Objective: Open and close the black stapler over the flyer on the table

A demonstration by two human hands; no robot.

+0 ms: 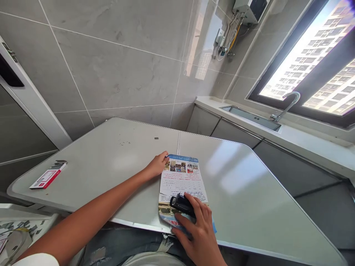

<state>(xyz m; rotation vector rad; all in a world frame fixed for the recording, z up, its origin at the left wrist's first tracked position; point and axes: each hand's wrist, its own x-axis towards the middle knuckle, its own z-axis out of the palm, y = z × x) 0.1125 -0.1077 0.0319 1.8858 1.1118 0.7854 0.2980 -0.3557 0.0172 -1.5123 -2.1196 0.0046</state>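
Note:
A printed flyer (pixel 183 181) with photos and text lies flat on the white table (pixel 244 177), close to its near edge. My left hand (pixel 158 165) rests on the flyer's far left corner, fingers curled against the paper. My right hand (pixel 198 231) lies over the near end of the flyer and grips a small black stapler (pixel 181 204), which sits on the paper.
A red and white box (pixel 47 176) lies at the table's left edge. Behind the table rises a grey tiled wall. To the right runs a counter with a sink (pixel 251 117) and tap (pixel 287 105) under a window. Cluttered items sit at the lower left.

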